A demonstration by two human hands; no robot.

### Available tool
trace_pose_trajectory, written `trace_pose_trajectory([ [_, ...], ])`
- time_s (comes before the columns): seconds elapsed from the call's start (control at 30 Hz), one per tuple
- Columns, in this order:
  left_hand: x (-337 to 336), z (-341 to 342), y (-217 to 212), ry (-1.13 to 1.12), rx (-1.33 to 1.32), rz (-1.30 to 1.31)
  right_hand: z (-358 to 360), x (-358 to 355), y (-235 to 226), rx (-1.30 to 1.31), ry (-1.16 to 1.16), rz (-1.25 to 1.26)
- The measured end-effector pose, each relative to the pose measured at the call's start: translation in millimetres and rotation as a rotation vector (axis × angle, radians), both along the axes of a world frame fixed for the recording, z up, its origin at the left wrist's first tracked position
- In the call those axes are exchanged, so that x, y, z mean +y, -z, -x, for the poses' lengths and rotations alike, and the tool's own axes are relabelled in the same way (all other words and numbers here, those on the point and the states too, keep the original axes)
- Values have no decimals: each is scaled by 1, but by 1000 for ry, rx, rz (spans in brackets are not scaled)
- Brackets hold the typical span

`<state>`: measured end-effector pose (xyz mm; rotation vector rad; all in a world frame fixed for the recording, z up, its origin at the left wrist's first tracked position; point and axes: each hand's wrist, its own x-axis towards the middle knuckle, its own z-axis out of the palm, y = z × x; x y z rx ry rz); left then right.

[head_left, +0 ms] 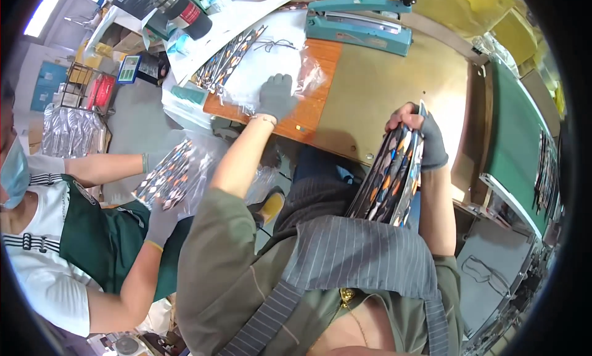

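Note:
My left hand [277,98], in a grey glove, lies with its fingers extended over clear plastic bags [246,88] on the workbench. Beside it, toward the upper left, lies a pile of dark strips [229,60] with orange, white and blue patterns. A thin black cord [274,45] rests on the plastic beyond the fingers. My right hand [425,134], gloved with bare fingertips, is closed around the top of a thick bundle of patterned strips [394,174]. The bundle hangs down in front of the bench edge, and its lower end is hidden by my apron.
A teal heat sealer [359,26] stands at the bench's far side. To my left a co-worker's gloved hand [163,223] holds patterned strips [168,174] beside clear plastic. A dark flask [185,14] stands at upper left. A green surface [515,128] at right carries more strips [546,171].

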<state>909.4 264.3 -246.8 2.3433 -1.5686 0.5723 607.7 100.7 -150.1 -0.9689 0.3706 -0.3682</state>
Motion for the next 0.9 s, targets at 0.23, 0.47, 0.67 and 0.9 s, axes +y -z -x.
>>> trace_pose_trajectory([
  [0.23,-7,44,-43,176,546,396,-6,1,-4,127,-66,66],
  [0.47,-47,166,-74,264,1251,498,-16,3,8,90,-29,-31],
  [0.67,-90,98,-74,83,1341,780,29,1,1,-216,61,-99],
  [0.9,-90,210,-140,1054,237,258,19,-32,77,-176,306,675],
])
